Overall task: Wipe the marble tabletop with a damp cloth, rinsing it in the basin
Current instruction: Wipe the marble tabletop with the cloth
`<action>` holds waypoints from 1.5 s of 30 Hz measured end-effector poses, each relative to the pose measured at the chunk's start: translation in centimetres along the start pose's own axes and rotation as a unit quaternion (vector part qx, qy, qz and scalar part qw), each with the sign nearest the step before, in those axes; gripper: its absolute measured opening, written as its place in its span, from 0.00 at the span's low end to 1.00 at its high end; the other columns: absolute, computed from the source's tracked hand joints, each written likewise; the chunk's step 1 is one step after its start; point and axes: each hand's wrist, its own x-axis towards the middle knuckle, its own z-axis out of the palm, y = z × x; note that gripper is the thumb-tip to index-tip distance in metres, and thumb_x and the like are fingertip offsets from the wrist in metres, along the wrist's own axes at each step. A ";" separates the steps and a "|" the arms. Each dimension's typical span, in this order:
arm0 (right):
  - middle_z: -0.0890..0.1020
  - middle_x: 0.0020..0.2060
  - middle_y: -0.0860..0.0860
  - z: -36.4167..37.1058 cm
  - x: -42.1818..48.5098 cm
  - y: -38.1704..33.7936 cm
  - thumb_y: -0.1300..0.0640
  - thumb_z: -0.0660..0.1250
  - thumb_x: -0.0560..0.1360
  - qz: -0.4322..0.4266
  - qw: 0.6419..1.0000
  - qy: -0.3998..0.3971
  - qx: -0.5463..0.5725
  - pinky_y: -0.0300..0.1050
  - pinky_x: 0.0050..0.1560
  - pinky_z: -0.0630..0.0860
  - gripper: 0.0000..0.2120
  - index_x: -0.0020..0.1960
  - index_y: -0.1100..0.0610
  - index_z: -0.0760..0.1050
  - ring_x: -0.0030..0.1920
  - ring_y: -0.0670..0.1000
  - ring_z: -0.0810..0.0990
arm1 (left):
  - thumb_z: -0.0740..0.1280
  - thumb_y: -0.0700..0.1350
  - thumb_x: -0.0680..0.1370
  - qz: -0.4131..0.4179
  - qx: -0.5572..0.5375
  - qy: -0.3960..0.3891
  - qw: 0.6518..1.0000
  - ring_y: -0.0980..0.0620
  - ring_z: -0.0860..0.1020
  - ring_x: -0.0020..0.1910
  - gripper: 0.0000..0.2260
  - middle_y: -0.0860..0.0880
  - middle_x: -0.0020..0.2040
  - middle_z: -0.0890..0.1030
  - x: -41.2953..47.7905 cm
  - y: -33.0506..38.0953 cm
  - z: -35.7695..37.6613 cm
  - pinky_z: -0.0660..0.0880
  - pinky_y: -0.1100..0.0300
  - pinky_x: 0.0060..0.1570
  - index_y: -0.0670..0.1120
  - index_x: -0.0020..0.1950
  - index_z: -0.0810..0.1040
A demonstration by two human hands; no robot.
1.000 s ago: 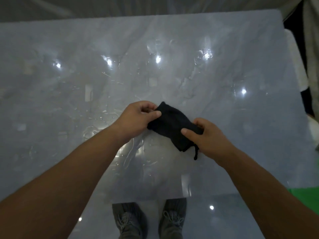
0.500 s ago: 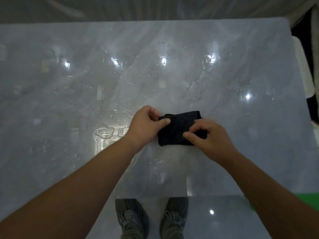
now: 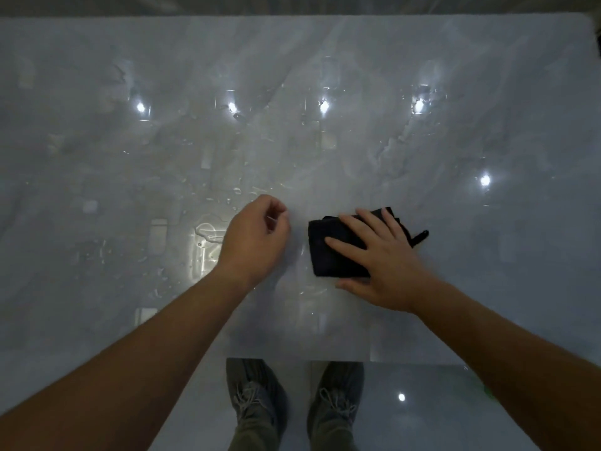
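right hand (image 3: 382,260) pressed flat, fingers spread, on folded black cloth (image 3: 328,252) lying on grey marble tabletop (image 3: 455,141); nothing pinched. left hand (image 3: 255,237) loosely curled, empty, beside it. water droplets (image 3: 208,231) left of centre remain; wiping looks barely begun, basin unseen.

an indoor room, though which kind cannot be told. a large polished grey marble tabletop (image 3: 325,60) fills the view, mirroring a row of ceiling spotlights, with a glossy tiled floor (image 3: 422,418) showing past its near edge and pale drapery along the far side.
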 end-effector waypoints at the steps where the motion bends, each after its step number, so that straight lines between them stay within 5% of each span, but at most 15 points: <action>1: 0.68 0.76 0.55 0.4 0.2 0.5 0.34 0.59 0.77 -0.008 1.000 0.001 0.005 0.65 0.76 0.55 0.28 0.74 0.45 0.70 0.75 0.61 0.65 | 0.66 0.45 0.79 -0.002 0.009 0.018 1.000 0.56 0.79 0.42 0.02 0.53 0.42 0.81 -0.1 -0.8 -0.9 0.75 0.62 0.44 0.49 0.48 0.78; 5: 0.74 0.72 0.56 1.7 -0.3 0.3 0.44 0.62 0.79 0.036 0.994 0.094 0.037 0.58 0.67 0.64 0.19 0.67 0.47 0.79 0.68 0.61 0.73 | 0.66 0.45 0.79 -0.042 0.033 0.048 0.997 0.60 0.77 0.39 0.03 0.56 0.39 0.80 -1.1 -3.9 -3.5 0.73 0.60 0.45 0.49 0.46 0.78; 11: 0.77 0.68 0.51 4.4 -1.6 -5.9 0.47 0.63 0.78 0.167 0.959 0.180 0.143 0.64 0.65 0.67 0.15 0.60 0.48 0.83 0.65 0.58 0.73 | 0.65 0.47 0.81 -0.064 0.021 0.044 0.997 0.61 0.77 0.40 0.04 0.58 0.40 0.79 -2.9 -6.6 -5.0 0.70 0.69 0.41 0.50 0.48 0.78; 15: 0.76 0.70 0.49 5.4 0.7 -12.1 0.46 0.62 0.80 0.215 0.925 0.217 0.227 0.68 0.67 0.66 0.16 0.64 0.46 0.80 0.69 0.58 0.72 | 0.64 0.47 0.81 -0.027 0.028 0.029 0.999 0.58 0.78 0.45 0.04 0.55 0.46 0.80 -3.5 -8.9 -6.3 0.73 0.66 0.46 0.51 0.51 0.78; 21: 0.65 0.78 0.52 7.6 2.0 -18.4 0.41 0.59 0.81 0.117 0.988 0.103 0.016 0.76 0.72 0.54 0.23 0.74 0.44 0.69 0.78 0.63 0.61 | 0.62 0.48 0.81 0.121 0.105 0.000 0.987 0.49 0.73 0.65 0.11 0.49 0.64 0.77 -3.4 -12.9 -8.2 0.70 0.48 0.67 0.47 0.60 0.79; 26: 0.54 0.82 0.54 7.3 4.6 -15.9 0.37 0.54 0.81 0.129 0.986 0.041 -0.092 0.76 0.73 0.48 0.31 0.81 0.43 0.53 0.80 0.64 0.51 | 0.57 0.53 0.81 0.152 0.163 -0.034 0.974 0.45 0.61 0.78 0.21 0.45 0.77 0.66 -1.9 -13.8 -8.5 0.59 0.44 0.76 0.48 0.72 0.72; 31: 0.54 0.82 0.54 5.6 8.8 -10.3 0.38 0.48 0.81 0.297 0.948 0.094 -0.061 0.72 0.76 0.48 0.29 0.80 0.43 0.53 0.80 0.64 0.51 | 0.56 0.53 0.81 0.165 0.183 -0.044 0.968 0.43 0.57 0.79 0.23 0.44 0.79 0.63 -0.2 -14.0 -8.4 0.56 0.42 0.77 0.47 0.74 0.69; 37: 0.60 0.80 0.53 5.3 5.9 -8.8 0.44 0.53 0.81 0.257 0.960 0.093 -0.053 0.69 0.76 0.51 0.27 0.79 0.46 0.62 0.79 0.62 0.58 | 0.54 0.55 0.80 0.187 0.211 -0.055 0.958 0.41 0.58 0.79 0.25 0.42 0.79 0.63 1.9 -13.1 -8.4 0.55 0.41 0.76 0.46 0.74 0.68; 45: 0.61 0.80 0.48 1.5 9.4 -3.3 0.47 0.51 0.80 0.469 0.853 0.211 0.086 0.61 0.79 0.47 0.26 0.78 0.44 0.62 0.80 0.55 0.57 | 0.55 0.53 0.81 0.176 0.214 -0.048 0.960 0.42 0.59 0.79 0.24 0.42 0.78 0.63 4.5 -10.5 -6.8 0.54 0.43 0.77 0.46 0.75 0.68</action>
